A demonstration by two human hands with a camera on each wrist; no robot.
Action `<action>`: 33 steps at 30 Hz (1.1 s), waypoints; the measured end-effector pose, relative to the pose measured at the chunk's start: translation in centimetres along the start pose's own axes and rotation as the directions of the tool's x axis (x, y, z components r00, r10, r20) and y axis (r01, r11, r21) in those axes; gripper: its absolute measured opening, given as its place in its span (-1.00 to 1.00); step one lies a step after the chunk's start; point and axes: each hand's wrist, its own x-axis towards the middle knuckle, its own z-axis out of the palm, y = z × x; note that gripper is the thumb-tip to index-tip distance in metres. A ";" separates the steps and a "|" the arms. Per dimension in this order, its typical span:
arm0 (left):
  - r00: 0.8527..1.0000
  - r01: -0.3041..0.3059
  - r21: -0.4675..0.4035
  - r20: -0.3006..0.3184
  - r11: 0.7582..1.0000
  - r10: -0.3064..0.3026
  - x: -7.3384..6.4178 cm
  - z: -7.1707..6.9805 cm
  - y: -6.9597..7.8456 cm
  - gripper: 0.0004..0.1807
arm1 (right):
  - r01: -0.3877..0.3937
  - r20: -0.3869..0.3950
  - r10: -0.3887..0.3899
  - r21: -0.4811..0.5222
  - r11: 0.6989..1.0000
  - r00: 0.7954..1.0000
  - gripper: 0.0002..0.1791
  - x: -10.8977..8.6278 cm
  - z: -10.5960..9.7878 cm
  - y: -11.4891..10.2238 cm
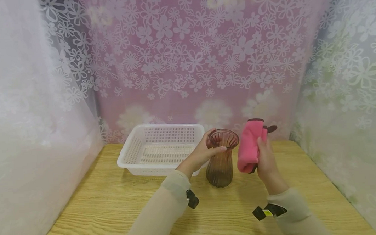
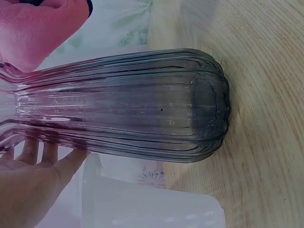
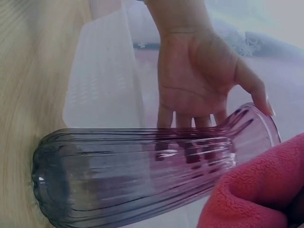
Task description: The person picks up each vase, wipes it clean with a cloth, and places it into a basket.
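A ribbed glass vase (image 1: 220,167), pinkish at its flared mouth and grey toward its base, appears to stand on the wooden table. My left hand (image 1: 202,152) grips it just below the rim, thumb at the front and fingers behind the neck; the right wrist view shows these fingers (image 3: 192,121) through the glass. To the right of the vase, my right hand (image 1: 266,159) holds a folded pink cloth (image 1: 248,148) with dark brown edging above the table. In the right wrist view the cloth (image 3: 256,190) overlaps the vase's mouth; whether they touch I cannot tell.
A white plastic basket (image 1: 159,170) with slotted walls sits left of the vase, behind my left forearm. The wooden table (image 1: 93,207) extends to the front. Flower-patterned curtains (image 1: 185,61) enclose the back and both sides.
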 end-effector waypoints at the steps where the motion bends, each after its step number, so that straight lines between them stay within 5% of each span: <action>1: 1.000 0.000 -0.001 0.002 1.000 0.000 0.0 0.0 0.0 -0.02 | 0.028 -0.017 -0.027 0.020 0.999 0.999 -0.67 0.0 0.2 0.1; 9: 1.000 -0.011 0.008 -0.004 1.000 0.011 0.0 0.0 0.1 -0.02 | 0.207 -0.133 -0.189 0.143 0.968 0.973 -0.68 -0.1 1.8 1.5; 21: 0.999 -0.027 0.019 -0.028 0.999 0.028 0.1 0.1 -0.3 -0.05 | 0.343 -0.191 -0.304 0.223 0.913 0.933 -0.67 -0.3 3.6 3.7; 26: 0.999 -0.027 0.032 -0.032 0.999 0.028 0.1 0.2 -0.3 -0.03 | 0.383 -0.191 -0.351 0.170 0.908 0.917 -0.61 -0.2 4.1 4.5; 33: 0.999 -0.031 0.026 -0.041 0.999 0.032 0.0 0.2 -0.1 -0.04 | 0.358 -0.191 -0.334 0.105 0.928 0.923 -0.58 -0.4 4.7 5.0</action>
